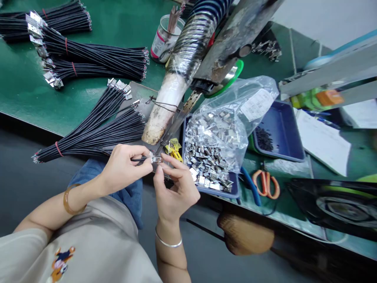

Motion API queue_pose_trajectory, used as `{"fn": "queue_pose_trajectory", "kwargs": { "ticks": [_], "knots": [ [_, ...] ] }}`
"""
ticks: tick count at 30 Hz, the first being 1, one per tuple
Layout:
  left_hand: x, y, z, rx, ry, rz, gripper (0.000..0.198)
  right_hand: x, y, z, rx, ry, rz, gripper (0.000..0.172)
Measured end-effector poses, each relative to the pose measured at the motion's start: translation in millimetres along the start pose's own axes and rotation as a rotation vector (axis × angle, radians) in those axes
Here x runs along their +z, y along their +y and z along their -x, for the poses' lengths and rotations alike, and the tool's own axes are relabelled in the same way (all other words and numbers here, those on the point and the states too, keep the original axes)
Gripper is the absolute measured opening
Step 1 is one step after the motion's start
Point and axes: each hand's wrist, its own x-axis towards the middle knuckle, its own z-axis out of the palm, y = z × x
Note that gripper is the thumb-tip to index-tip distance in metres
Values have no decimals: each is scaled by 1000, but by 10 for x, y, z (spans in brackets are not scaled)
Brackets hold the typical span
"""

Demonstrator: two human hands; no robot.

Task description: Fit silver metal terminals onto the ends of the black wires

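Note:
My left hand [125, 167] pinches a black cable [139, 159] close to its end. A small silver metal USB connector [156, 159] sits at that cable end, between my two hands. The thumb and index finger of my right hand [178, 182] are closed on the connector's far side. Just above the connector, the dark tip of a metal rod [173, 127], which looks like a soldering iron, points down. A fanned bundle of black cables [97, 122], tied with a red band, lies beside my left hand. Right of my right hand is a blue tray [235, 182] heaped with loose metal connector shells [206, 157].
A flexible duct [188, 51] slants down above my hands. Tied cable bundles [94, 55] and a clear jar [166, 37] stand behind. To the right are a plastic bag [256, 104], a blue bin [282, 125], orange-handled scissors [266, 184] and a black fan [338, 206].

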Motion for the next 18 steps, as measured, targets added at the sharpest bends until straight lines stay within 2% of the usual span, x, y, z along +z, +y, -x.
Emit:
{"fn": "queue_pose_trajectory", "kwargs": {
  "ticks": [14, 18],
  "knots": [
    [-1, -4, -36, 8, 33, 2, 19, 8, -13, -68, -13, -31, 16, 10],
    [-24, 19, -47, 13, 6, 15, 20, -2, -31, -61, 7, -32, -5, 11]
  ]
}}
